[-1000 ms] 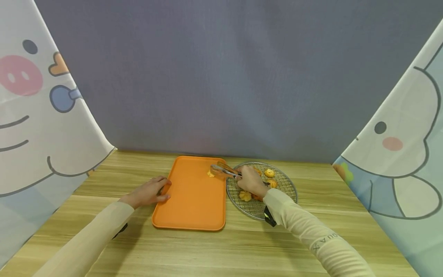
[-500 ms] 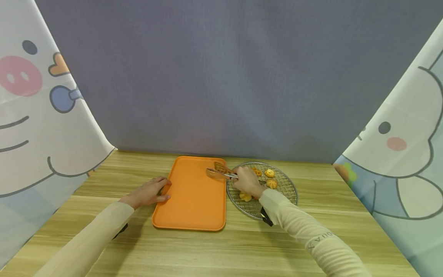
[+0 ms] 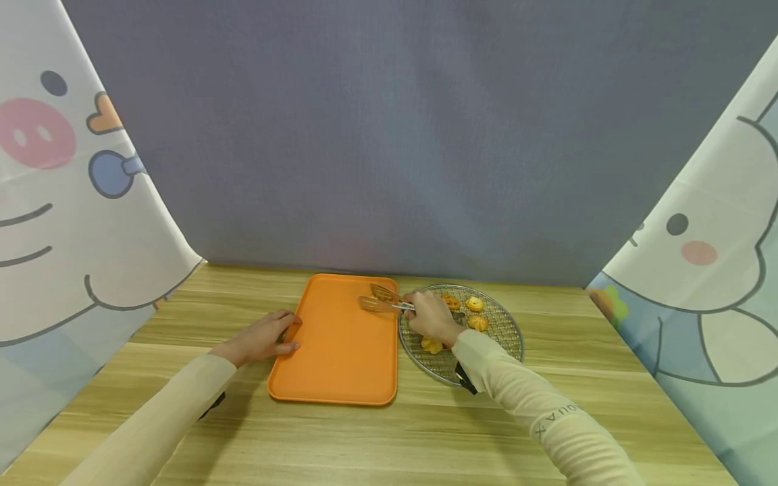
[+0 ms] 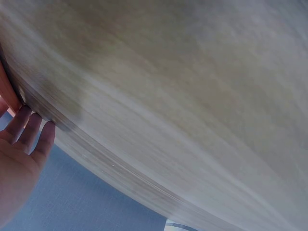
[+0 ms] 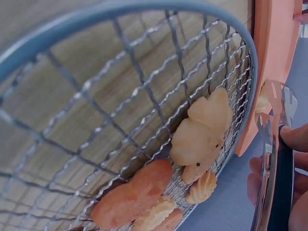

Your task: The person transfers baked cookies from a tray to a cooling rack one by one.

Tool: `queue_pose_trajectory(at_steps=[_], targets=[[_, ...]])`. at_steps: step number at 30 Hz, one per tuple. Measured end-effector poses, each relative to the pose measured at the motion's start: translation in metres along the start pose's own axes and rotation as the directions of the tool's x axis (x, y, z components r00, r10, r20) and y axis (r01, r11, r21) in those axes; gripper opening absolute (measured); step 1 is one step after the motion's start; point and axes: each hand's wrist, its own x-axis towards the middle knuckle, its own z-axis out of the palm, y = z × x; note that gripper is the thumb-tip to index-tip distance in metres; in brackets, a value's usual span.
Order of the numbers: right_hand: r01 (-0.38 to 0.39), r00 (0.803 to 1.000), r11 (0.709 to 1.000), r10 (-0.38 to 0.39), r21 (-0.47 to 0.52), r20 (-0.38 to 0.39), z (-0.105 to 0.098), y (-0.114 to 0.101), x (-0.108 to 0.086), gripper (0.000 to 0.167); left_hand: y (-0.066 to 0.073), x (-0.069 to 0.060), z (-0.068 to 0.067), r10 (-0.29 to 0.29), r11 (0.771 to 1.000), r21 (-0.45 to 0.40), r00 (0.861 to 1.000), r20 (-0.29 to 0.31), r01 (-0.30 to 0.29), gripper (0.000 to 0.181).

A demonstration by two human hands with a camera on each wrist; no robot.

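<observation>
My left hand (image 3: 258, 337) holds the left rim of an orange tray (image 3: 331, 358), thumb and index finger over it. In the left wrist view, fingers (image 4: 31, 127) of that hand lie against the tray's outer edge. With my right hand (image 3: 433, 316) I grip metal food tongs (image 5: 275, 149) with dark handles. The tong ends stand apart above the tray's far right corner. A small pale yellow cookie (image 5: 262, 102) shows behind the tong tips; whether they touch it I cannot tell. Beneath the right hand is a round wire rack (image 3: 507, 335).
Several cookies lie on the rack: a swirled one (image 3: 475, 304), a ridged one (image 3: 477, 323), a flower-shaped one (image 3: 432, 345) and an orange-brown one (image 5: 134, 195). Rack and tray stand side by side on a wooden table (image 3: 304, 442). A grey cloth (image 3: 389, 135) hangs behind.
The tongs have spread and shifted slightly left over the tray; the yellow cookie earlier sat at their tips. My right hand moved a little left. The left hand has kept its place.
</observation>
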Motion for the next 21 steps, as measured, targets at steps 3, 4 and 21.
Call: queue_pose_trajectory(at_steps=[3,4,21], targets=[[0.000,1.000,1.000,0.000,-0.008,0.005,-0.0006,0.0001,0.0005,0.027,0.0015,0.0003,-0.0008,-0.001,1.000,-0.003,1.000,-0.001,0.001,0.047],[-0.001,1.000,1.000,0.001,-0.012,0.006,-0.0007,0.0003,0.0008,0.028,0.0019,0.0003,-0.0013,0.000,1.000,-0.005,1.000,-0.002,0.000,0.047],[0.070,0.998,0.997,-0.070,-0.023,0.005,-0.0016,0.0093,0.0078,0.037,-0.0010,0.0006,-0.0001,-0.001,1.000,-0.002,1.000,0.004,0.002,0.048]])
